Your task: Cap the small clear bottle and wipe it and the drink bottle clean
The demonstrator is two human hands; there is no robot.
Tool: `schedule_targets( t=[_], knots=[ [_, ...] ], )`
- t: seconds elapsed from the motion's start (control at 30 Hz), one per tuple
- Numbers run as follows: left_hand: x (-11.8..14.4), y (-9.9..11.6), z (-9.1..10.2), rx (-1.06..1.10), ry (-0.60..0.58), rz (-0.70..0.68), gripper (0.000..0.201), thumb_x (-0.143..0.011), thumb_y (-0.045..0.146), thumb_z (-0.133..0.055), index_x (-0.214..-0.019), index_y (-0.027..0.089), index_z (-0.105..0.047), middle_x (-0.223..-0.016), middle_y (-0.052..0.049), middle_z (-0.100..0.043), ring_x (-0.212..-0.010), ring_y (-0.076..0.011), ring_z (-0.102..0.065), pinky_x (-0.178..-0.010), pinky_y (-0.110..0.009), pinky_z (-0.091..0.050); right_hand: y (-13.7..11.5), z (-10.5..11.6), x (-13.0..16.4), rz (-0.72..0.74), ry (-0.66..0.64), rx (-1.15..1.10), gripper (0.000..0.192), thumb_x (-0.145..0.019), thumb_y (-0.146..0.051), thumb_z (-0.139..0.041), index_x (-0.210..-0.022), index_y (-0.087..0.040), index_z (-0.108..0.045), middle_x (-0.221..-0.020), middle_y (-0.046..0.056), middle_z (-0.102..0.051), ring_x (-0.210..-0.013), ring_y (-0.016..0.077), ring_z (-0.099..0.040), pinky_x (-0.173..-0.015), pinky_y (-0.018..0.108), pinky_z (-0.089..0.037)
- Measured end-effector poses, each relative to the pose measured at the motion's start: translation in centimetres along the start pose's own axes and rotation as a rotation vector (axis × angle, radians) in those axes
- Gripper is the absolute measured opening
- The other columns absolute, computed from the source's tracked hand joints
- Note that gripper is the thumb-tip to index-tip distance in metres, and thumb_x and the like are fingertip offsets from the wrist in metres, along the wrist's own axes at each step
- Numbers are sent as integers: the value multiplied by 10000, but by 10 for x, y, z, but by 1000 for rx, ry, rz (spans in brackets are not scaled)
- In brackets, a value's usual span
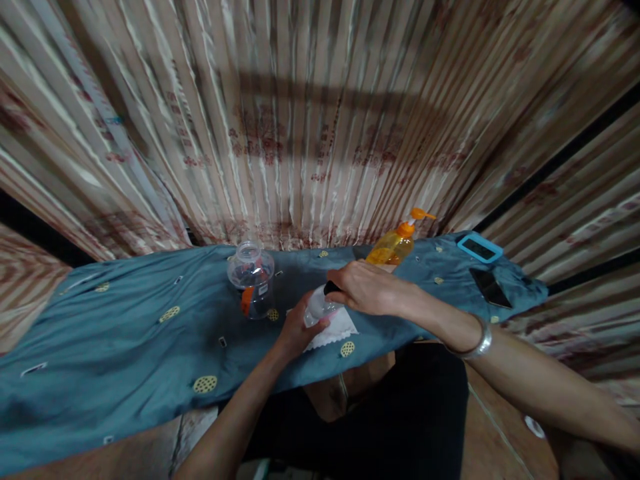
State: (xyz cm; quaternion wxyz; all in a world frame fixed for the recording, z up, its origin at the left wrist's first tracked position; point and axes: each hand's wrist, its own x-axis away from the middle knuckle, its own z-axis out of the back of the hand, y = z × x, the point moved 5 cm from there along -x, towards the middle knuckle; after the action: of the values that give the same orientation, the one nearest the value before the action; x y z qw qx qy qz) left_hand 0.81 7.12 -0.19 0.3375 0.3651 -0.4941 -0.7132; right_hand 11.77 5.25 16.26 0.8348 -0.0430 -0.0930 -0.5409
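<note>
Near the front edge of the cloth-covered table, my left hand (300,325) is wrapped round a small clear, whitish bottle (316,305), tilted over a white napkin (343,327). My right hand (367,288), a silver bangle on its wrist, has its fingers closed on a black piece (331,288) at the bottle's top. Whether this is a cap or a handle I cannot tell, as the fingers cover most of it. To the left stands a clear plastic jar (253,270) with an orange patch. Behind my right hand is a pump bottle (393,248) of yellow liquid with an orange pump.
A blue-framed device (480,249) and a black phone (490,287) lie at the table's right end. The blue-grey cloth (135,340) has yellow patterns and wrinkles. A pleated, printed curtain (310,133) hangs right behind the table.
</note>
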Motion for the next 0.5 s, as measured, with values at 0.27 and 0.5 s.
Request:
schedule_targets(
  t=[0.27, 0.5],
  knots=[
    [-1, -4, 1, 22, -3, 8, 665, -741, 489, -681, -1290, 178, -472, -1184, -92, -661, -1056, -285, -620, -924, -401, -488, 1, -1, -2, 5, 21, 14, 323, -933, -417, -560, -1041, -124, -643, -778, 90, -689, -691, 178, -614, -558, 274, -231],
    [2, -4, -3, 9, 44, 6, 639, -757, 451, -669, -1291, 174, -454, -1207, -95, -647, -1061, -271, -617, -931, -399, -484, 0, -14, 3, -14, 107, -77, 277, -960, -376, -501, -959, -122, -612, -704, 67, -647, -640, 162, -573, -549, 282, -204]
  ],
)
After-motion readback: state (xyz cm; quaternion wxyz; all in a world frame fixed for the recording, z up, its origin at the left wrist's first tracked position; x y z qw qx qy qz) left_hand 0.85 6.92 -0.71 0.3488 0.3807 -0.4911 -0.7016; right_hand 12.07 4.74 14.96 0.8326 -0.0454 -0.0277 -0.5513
